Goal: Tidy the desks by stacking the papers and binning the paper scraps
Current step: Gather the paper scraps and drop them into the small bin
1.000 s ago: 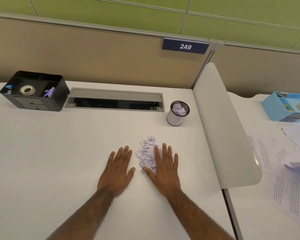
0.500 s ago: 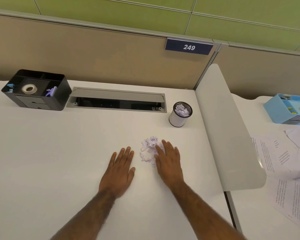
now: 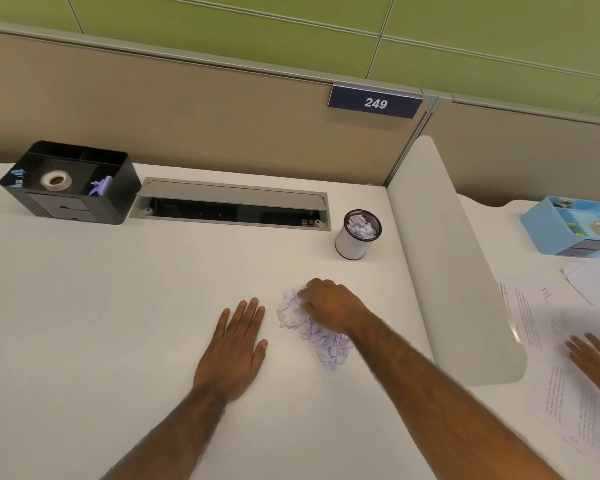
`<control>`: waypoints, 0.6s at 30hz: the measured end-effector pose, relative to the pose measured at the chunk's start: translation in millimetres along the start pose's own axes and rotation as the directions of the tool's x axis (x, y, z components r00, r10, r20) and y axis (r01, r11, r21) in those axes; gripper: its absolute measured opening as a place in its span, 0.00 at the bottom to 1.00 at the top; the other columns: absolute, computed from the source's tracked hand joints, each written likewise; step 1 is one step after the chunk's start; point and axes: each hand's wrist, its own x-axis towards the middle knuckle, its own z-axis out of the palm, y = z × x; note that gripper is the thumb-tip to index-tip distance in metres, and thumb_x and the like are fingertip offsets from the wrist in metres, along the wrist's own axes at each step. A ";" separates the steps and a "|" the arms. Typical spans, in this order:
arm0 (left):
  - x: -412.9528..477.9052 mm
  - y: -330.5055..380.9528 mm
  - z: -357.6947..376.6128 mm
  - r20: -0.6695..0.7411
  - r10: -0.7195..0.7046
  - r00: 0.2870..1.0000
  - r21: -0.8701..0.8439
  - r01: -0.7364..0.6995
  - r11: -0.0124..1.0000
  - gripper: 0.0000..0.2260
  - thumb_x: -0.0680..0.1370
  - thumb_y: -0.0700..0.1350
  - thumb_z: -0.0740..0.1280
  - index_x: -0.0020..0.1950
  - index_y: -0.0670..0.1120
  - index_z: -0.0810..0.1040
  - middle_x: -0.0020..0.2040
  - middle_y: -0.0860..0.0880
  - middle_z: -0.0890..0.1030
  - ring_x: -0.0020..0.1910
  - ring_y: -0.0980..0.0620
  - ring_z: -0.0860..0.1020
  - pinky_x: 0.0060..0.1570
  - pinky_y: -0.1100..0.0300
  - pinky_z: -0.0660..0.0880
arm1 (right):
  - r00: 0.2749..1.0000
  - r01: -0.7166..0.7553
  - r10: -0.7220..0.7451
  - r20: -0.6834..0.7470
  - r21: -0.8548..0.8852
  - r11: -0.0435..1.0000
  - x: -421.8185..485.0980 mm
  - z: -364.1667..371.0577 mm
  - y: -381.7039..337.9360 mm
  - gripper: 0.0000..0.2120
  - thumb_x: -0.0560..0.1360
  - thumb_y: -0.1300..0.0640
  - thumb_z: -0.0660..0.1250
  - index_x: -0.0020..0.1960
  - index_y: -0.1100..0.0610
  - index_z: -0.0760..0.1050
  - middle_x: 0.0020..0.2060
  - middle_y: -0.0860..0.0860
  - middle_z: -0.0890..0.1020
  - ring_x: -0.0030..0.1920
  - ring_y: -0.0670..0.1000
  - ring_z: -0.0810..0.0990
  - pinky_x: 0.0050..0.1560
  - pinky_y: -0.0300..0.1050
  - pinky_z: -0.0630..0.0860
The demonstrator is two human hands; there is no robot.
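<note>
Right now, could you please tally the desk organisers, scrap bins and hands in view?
Desk organisers: 2, black organiser, blue organiser
Scrap bins: 1, white bin
Hands: 3, left hand, right hand, another person's hand
Total: 6

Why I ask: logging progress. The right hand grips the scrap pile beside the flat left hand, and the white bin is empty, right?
Not empty: the head view shows the white bin holding paper scraps. The rest stands: the right hand grips the scrap pile beside the flat left hand.
</note>
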 end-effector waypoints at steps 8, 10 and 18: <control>-3.6 -1.3 2.6 -0.011 -0.015 1.000 -0.005 0.014 1.000 0.28 0.84 0.54 0.48 0.83 0.47 0.54 0.84 0.49 0.53 0.83 0.51 0.51 0.79 0.47 0.50 | 0.996 0.024 -0.022 0.084 -0.024 0.999 -19.2 1.6 7.0 0.42 0.74 0.42 0.72 0.81 0.46 0.54 0.81 0.54 0.54 0.78 0.57 0.58 0.70 0.58 0.68; -2.9 -0.2 2.3 -0.017 -0.011 1.000 -0.013 0.011 1.000 0.27 0.84 0.54 0.48 0.83 0.46 0.56 0.84 0.49 0.54 0.82 0.50 0.53 0.79 0.46 0.51 | 0.997 0.019 -0.015 0.079 -0.040 0.999 -15.9 6.4 -1.7 0.40 0.74 0.45 0.72 0.80 0.45 0.56 0.80 0.54 0.56 0.76 0.58 0.61 0.67 0.57 0.71; -1.1 -0.6 1.0 -0.010 -0.005 1.000 -0.015 0.005 1.000 0.28 0.84 0.54 0.48 0.83 0.45 0.56 0.84 0.48 0.54 0.82 0.50 0.53 0.79 0.46 0.53 | 0.995 0.044 -0.066 -0.081 -0.245 0.968 -9.7 11.8 -29.1 0.14 0.75 0.68 0.63 0.59 0.59 0.76 0.58 0.57 0.73 0.56 0.60 0.76 0.37 0.49 0.68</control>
